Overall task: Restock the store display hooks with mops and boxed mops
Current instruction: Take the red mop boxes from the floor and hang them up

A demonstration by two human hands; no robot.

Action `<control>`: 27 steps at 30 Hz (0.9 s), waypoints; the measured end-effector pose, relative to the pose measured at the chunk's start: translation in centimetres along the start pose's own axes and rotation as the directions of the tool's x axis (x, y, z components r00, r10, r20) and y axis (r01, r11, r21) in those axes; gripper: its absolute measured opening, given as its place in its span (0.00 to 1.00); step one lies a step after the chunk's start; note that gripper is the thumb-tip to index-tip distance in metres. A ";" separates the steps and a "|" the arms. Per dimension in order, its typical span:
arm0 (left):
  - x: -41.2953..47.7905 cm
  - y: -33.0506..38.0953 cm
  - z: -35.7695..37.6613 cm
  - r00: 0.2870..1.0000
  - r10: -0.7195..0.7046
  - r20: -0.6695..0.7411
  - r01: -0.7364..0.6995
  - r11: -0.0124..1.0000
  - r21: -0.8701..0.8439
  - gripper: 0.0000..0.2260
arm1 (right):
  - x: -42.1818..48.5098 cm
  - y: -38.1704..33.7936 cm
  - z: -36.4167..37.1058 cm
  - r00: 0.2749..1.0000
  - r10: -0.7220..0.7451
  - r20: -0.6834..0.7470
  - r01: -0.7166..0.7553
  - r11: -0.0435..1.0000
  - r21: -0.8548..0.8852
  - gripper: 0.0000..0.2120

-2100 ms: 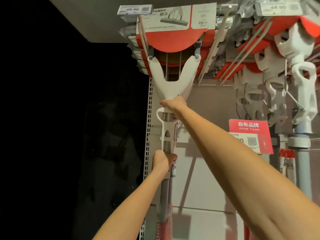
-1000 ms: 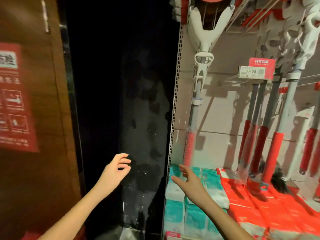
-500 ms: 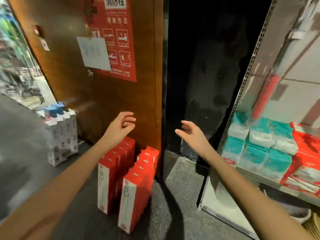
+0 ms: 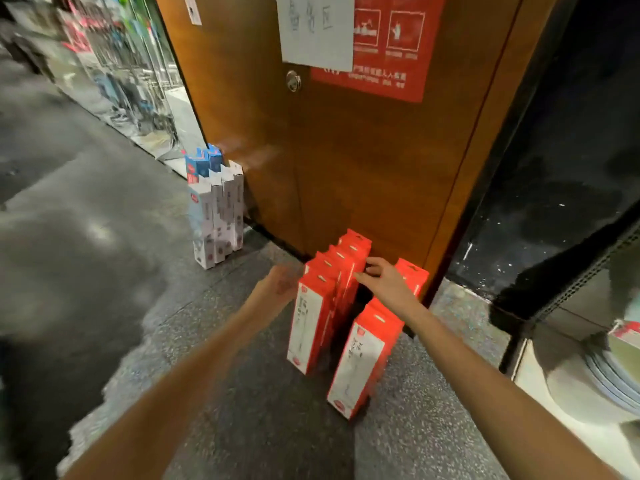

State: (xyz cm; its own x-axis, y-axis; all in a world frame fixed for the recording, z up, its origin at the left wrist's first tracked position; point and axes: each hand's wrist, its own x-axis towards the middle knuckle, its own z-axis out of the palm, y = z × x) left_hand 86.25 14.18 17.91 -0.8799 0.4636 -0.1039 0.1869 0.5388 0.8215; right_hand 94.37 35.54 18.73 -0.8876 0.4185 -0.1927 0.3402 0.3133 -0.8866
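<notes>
A brown wooden door (image 4: 346,168) rises from the speckled grey floor (image 4: 270,410). At its foot stand two rows of red boxed mops (image 4: 311,323), upright on the floor, with a cluster of white boxes (image 4: 214,216) well apart to their left. The right hand (image 4: 388,284) reaches over the left red row with its fingers loosely spread, gripping nothing, fingertips at the rear boxes' tops. The left hand (image 4: 280,284) hangs just beside that row, too blurred to tell how its fingers lie.

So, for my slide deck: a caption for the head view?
Left hand and right hand reach for red boxed mops standing by a wooden door.
</notes>
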 end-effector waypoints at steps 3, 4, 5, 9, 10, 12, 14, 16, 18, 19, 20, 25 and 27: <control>4.4 -4.5 -2.2 0.998 -0.028 0.062 0.024 0.998 0.057 0.13 | 4.2 0.9 5.5 0.996 0.093 0.004 -0.093 0.994 0.054 0.25; 5.8 -5.8 -2.6 0.996 -0.044 0.078 0.039 0.997 0.065 0.14 | 5.3 1.2 6.7 0.992 0.124 -0.004 -0.124 0.989 0.079 0.25; 7.4 -7.2 -2.9 0.994 -0.065 0.092 0.058 0.995 0.081 0.15 | 6.4 1.6 7.9 0.988 0.156 -0.007 -0.154 0.983 0.095 0.24; 13.9 -12.1 -2.6 0.969 -0.143 0.199 0.117 0.983 0.139 0.17 | 11.2 4.7 12.0 0.965 0.263 0.001 -0.261 0.955 0.139 0.23; 15.4 -13.3 -2.0 0.960 -0.160 0.231 0.131 0.982 0.137 0.17 | 12.3 5.6 12.8 0.959 0.285 0.002 -0.282 0.948 0.149 0.24; 18.8 -15.7 -0.7 0.938 -0.195 0.288 0.167 0.979 0.119 0.15 | 15.1 8.1 14.5 0.942 0.336 -0.022 -0.328 0.930 0.168 0.26; 21.7 -17.9 0.5 0.924 -0.228 0.309 0.197 0.972 0.127 0.14 | 17.3 10.4 16.2 0.915 0.404 -0.012 -0.395 0.899 0.190 0.26; 24.5 -20.7 1.8 0.910 -0.252 0.328 0.229 0.967 0.109 0.17 | 19.7 13.1 17.9 0.878 0.479 0.009 -0.470 0.858 0.208 0.29; 27.6 -23.5 3.2 0.878 -0.292 0.380 0.251 0.955 0.155 0.19 | 22.1 16.1 19.7 0.838 0.546 0.018 -0.535 0.814 0.227 0.33; 28.8 -24.6 3.7 0.868 -0.295 0.400 0.238 0.953 0.188 0.19 | 22.8 17.4 20.4 0.821 0.571 0.020 -0.559 0.796 0.232 0.35; 30.2 -26.0 4.3 0.854 -0.306 0.421 0.245 0.950 0.194 0.20 | 23.7 18.7 21.1 0.801 0.598 0.018 -0.586 0.778 0.225 0.36; 37.2 -31.5 8.1 0.790 -0.305 0.532 0.223 0.951 0.215 0.25 | 28.8 24.8 23.6 0.741 0.672 0.003 -0.656 0.723 0.219 0.40; 39.5 -33.4 10.0 0.786 -0.291 0.546 0.211 0.956 0.205 0.25 | 30.7 27.4 24.5 0.725 0.689 0.000 -0.668 0.703 0.243 0.44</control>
State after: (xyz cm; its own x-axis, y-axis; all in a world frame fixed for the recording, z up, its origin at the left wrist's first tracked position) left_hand 49.59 21.53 -19.19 -0.5075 0.5916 -0.6264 0.0821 0.7569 0.6483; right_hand 68.83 36.02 -21.76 -0.4089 0.5188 -0.7508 0.7567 -0.2671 -0.5967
